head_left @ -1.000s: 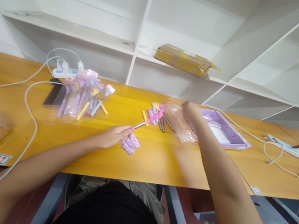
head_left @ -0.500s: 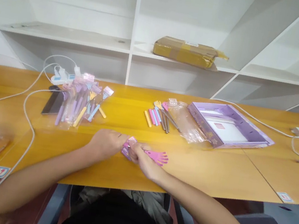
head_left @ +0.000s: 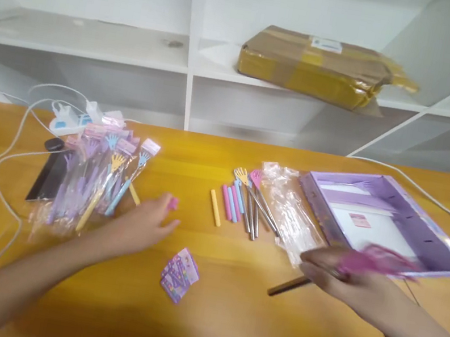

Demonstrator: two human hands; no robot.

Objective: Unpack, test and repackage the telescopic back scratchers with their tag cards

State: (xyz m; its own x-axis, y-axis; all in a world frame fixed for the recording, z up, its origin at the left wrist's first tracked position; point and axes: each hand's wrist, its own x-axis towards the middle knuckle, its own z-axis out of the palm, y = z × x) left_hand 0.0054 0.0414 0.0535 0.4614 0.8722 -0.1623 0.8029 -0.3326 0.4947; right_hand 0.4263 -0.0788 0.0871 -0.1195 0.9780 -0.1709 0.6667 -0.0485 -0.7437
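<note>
My right hand (head_left: 331, 270), smeared by motion, is closed round a back scratcher. Its pink hand-shaped head (head_left: 380, 260) points right and its bare metal rod (head_left: 289, 287) sticks out left. My left hand (head_left: 146, 224) has its fingers curled on a pink handle tube (head_left: 173, 203), of which only the end shows, with the thumb apart. Below, between both hands, purple printed cards (head_left: 180, 275) lie fanned on the table. Several loose handle tubes (head_left: 227, 202) in yellow, pink and blue lie ahead, beside back scratchers with bare rods (head_left: 255, 214).
Bagged back scratchers (head_left: 90, 174) are heaped at left over a black flat object (head_left: 47, 176), near a power strip (head_left: 66, 122) and white cables. Clear plastic bags (head_left: 291, 220) lie beside a purple box tray (head_left: 422, 224). A taped carton (head_left: 310, 70) sits on the shelf.
My hands have parted: the right swung right with the back scratcher, its rod now bare, and the left moved left with the pink tube. The cards now lie on the table. The view shifted closer.
</note>
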